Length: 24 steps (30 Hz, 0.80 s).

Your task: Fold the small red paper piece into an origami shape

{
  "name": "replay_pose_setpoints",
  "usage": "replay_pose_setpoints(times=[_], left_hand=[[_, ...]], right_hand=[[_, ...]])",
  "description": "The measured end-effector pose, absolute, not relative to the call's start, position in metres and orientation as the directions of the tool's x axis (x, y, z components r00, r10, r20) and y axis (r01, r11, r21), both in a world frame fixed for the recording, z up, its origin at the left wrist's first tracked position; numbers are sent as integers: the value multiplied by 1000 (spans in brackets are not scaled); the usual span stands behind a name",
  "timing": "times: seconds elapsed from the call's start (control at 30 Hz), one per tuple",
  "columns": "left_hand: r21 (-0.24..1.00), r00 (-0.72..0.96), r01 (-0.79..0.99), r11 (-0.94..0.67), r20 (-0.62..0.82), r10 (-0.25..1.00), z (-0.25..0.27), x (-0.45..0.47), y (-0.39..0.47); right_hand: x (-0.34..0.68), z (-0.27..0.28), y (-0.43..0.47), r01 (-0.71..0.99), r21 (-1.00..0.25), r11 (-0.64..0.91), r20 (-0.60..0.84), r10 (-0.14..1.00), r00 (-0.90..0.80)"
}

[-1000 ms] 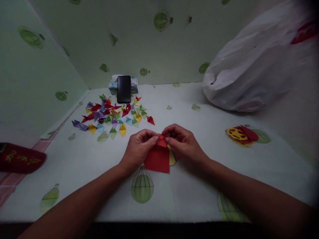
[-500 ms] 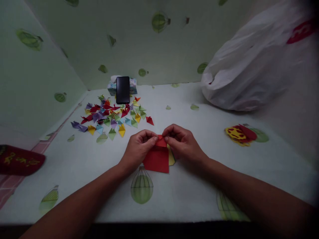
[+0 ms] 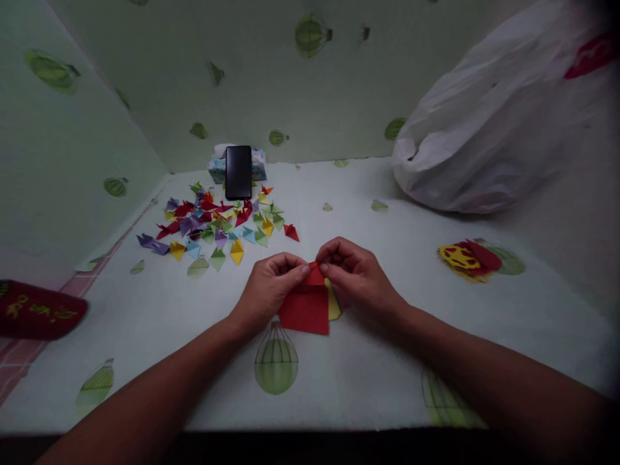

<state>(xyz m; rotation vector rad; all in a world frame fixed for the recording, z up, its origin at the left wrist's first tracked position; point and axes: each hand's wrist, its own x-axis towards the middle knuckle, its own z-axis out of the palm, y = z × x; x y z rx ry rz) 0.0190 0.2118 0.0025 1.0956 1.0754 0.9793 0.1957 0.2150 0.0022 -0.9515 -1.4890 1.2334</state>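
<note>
Between the fingertips of both hands is a small piece of folded red-orange paper [image 3: 315, 276]. My left hand [image 3: 271, 284] pinches its left side, thumb against the curled fingers. On the other side, my right hand [image 3: 356, 274] pinches the top right part, with its fingers bent inward. Below the folded piece lies a flat red paper square [image 3: 306, 312] on the table. A yellow paper [image 3: 333, 302] sticks out from under the red one, near my right hand. The fingers partly hide the folds.
Several small folded paper cranes [image 3: 217, 223] in many colours lie at the back left. A phone [image 3: 238, 172] leans on a tissue pack [image 3: 217, 165] behind them. A white plastic bag [image 3: 465, 155] stands back right, yellow and red cut-outs [image 3: 467, 258] right, a red cylinder [image 3: 41, 311] left.
The view has shifted very slightly. Both hands keep their pinch on the folded red-orange paper, with only a small movement of the fingers.
</note>
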Motion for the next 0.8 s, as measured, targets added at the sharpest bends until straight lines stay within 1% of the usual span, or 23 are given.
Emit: replay_pose_setpoints(times=[0.27, 0.4, 0.57, 0.67, 0.8], left_hand=[[983, 204, -54, 174, -160, 966, 4, 19, 211], [984, 209, -58, 166, -150, 966, 1, 18, 212], [992, 218, -21, 124, -116, 969, 0, 19, 212], [995, 200, 1, 101, -99, 975, 2, 20, 211], [996, 196, 84, 25, -41, 980, 5, 22, 209]], right_hand=[[196, 3, 215, -13, -984, 178, 176, 956, -233], [197, 3, 215, -57, -991, 117, 128, 956, -264], [197, 3, 215, -56, -990, 130, 140, 956, -256], [196, 2, 215, -69, -991, 112, 126, 959, -254], [196, 0, 215, -56, -996, 67, 82, 946, -312]])
